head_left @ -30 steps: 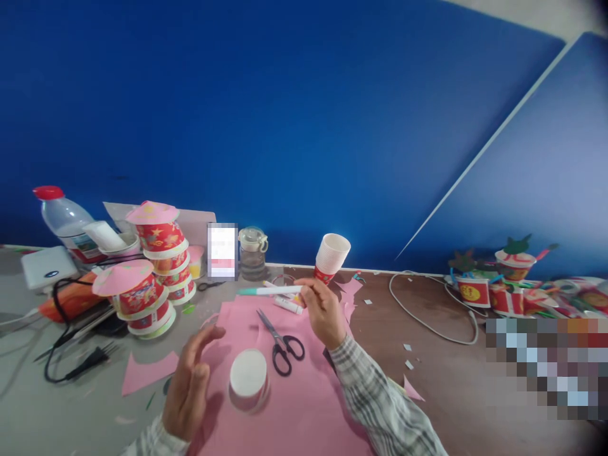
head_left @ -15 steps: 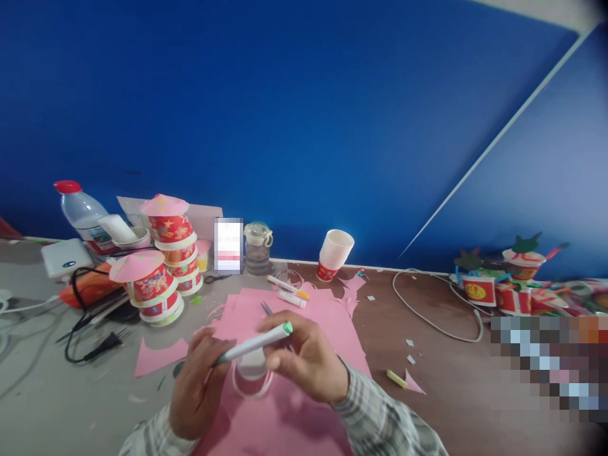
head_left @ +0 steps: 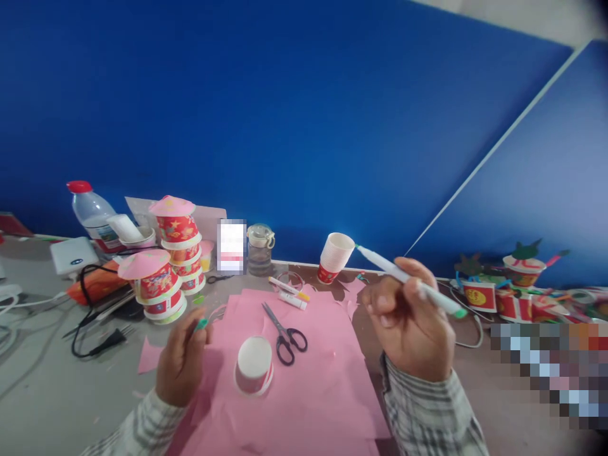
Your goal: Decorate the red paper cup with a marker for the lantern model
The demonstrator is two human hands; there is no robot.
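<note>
My right hand (head_left: 411, 320) is raised above the table's right side, fingers closed round a white marker (head_left: 408, 281) with a green end, its uncapped tip pointing up-left. My left hand (head_left: 180, 361) rests low on the left and pinches the marker's green cap (head_left: 201, 325). Between the hands an upturned paper cup (head_left: 254, 365) stands on a pink paper sheet (head_left: 323, 386). Black-handled scissors (head_left: 285, 332) lie on the sheet just beyond the cup.
Stacked decorated cups with pink lids (head_left: 164, 269) stand at the left, with a water bottle (head_left: 92, 212), a small jar (head_left: 260, 248) and black cables (head_left: 90, 316). A stack of plain cups (head_left: 335, 256), two more markers (head_left: 289, 292) and a white cable (head_left: 468, 339) lie beyond.
The hands held the marker together over the cup, then pulled apart. The right hand lifted the marker up and right; the left hand came away with the green cap.
</note>
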